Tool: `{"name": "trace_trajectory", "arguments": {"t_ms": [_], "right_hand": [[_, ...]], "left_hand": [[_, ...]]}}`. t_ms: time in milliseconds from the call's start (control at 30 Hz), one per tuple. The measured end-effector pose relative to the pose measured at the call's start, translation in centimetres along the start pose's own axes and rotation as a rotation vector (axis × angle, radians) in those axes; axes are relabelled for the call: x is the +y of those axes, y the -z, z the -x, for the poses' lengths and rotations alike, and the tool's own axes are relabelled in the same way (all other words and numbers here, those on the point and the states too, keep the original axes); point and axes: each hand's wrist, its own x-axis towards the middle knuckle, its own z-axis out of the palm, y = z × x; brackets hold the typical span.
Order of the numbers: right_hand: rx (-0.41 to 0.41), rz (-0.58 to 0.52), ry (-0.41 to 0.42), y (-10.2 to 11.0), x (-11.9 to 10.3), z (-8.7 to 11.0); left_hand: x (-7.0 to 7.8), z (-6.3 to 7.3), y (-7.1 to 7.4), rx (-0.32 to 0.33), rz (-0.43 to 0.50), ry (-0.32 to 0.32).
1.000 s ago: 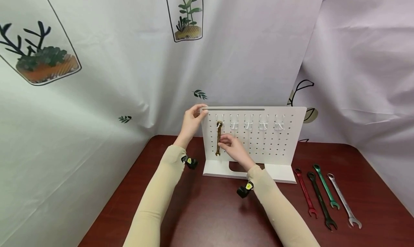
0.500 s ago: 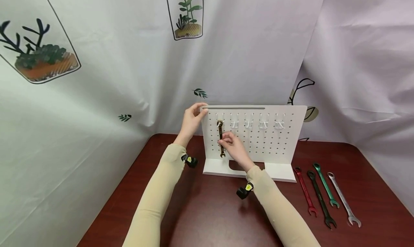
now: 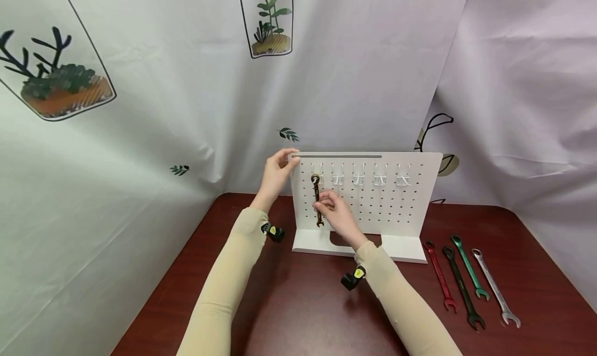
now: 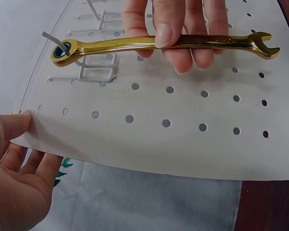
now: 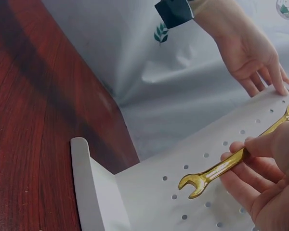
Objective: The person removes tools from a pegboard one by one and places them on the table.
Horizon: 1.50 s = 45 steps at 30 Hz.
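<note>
A gold combination wrench point(image 4: 111, 45) hangs by its ring end on the leftmost white hook point(image 4: 98, 72) of a white pegboard point(image 3: 373, 205). My right hand point(image 3: 340, 215) pinches the wrench's shaft between thumb and fingers, as the right wrist view also shows. The open end point(image 5: 195, 184) points down, held a little off the board's face. At the board's upper left corner my left hand point(image 3: 276, 175) grips the edge, thumb on the front and fingers behind it.
Several hooks point(image 3: 380, 180) run along the board to the right. On the red-brown table point(image 3: 298, 304) at right lie a red wrench point(image 3: 440, 278), a black wrench point(image 3: 462, 283), a green wrench point(image 3: 470, 268) and a silver wrench point(image 3: 495, 286). A printed curtain point(image 3: 364, 76) stands behind.
The wrench's lower end has swung slightly right with my right hand since a second ago, its ring staying on the hook. My left hand keeps its place on the board's corner.
</note>
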Motion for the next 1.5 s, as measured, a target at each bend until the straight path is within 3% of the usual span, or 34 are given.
{"name": "trace_trajectory", "arguments": {"t_ms": [600,1133,1500], "right_hand": [[-0.041,0.018,0.038,0.4,-0.6,1.4],[-0.061,0.001,0.031,0.2,-1.3,2.4],[-0.065,0.028,0.038,2.7,-1.8,3.6]], "left_hand": [[0.1,0.0,-0.1,0.014,-0.050,-0.013],[-0.2,-0.1,0.0,0.009,-0.040,-0.016],[0.0,-0.1,-0.1,0.014,-0.047,0.007]]}}
